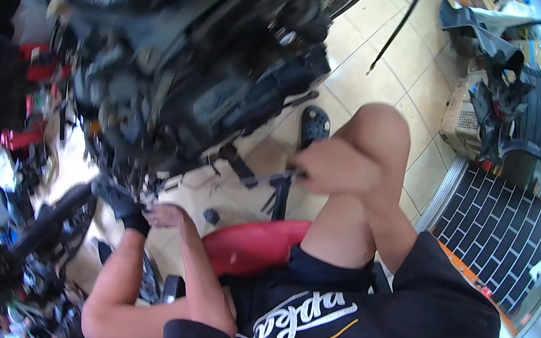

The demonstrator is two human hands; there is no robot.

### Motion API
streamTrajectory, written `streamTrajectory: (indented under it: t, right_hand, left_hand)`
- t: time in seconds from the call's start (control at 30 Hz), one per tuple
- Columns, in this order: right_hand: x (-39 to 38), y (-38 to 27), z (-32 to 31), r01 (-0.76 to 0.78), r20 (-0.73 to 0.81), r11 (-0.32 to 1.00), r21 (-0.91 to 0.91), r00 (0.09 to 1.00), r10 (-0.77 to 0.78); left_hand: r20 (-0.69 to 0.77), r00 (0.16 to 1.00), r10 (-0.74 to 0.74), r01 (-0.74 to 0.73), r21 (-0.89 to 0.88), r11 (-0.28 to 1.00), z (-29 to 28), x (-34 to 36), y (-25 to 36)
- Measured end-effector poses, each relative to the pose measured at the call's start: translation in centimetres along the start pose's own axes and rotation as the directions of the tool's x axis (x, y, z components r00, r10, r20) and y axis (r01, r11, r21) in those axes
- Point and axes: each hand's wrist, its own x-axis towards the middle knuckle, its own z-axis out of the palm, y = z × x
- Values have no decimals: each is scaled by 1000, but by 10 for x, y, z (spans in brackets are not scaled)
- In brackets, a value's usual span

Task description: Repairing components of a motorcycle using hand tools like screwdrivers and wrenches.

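Observation:
My left hand (165,215) is at the lower left of the motorcycle, beside my dark-socked foot (123,206), with its fingers apart. My right hand (318,166) is in front of my right knee, closed on a long silver tool (262,180), blurred, possibly a wrench. The dark motorcycle (194,82) fills the upper middle, its underside and mechanical parts above both hands. A red seat (247,244) shows beneath me, and black metal parts (281,199) lie below the tool.
A tiled floor (392,46) lies right of the motorcycle, with a dangling black cable (411,8). Dark panels (528,116) and boxes (461,109) crowd the right, beside a black tiled strip (489,227). Bike parts (23,248) crowd the left.

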Motion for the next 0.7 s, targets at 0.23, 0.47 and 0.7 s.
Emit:
streamTrajectory:
  t: [0.23,0.47,0.7]
  right_hand:
    - [2,9,-37,-40,-66,999,32,997,42]
    - [-7,-5,-31,-30,8,991,-129,999,31]
    - [-21,-10,-17,-34,29,977,-209,999,41]
  left_hand:
    - [275,884,-379,461,-373,805,-24,-25,-36]
    - [484,806,-342,554,-412,723,-44,-65,-44]
    - [528,761,-375,630,-468,620,-54,-91,-39]
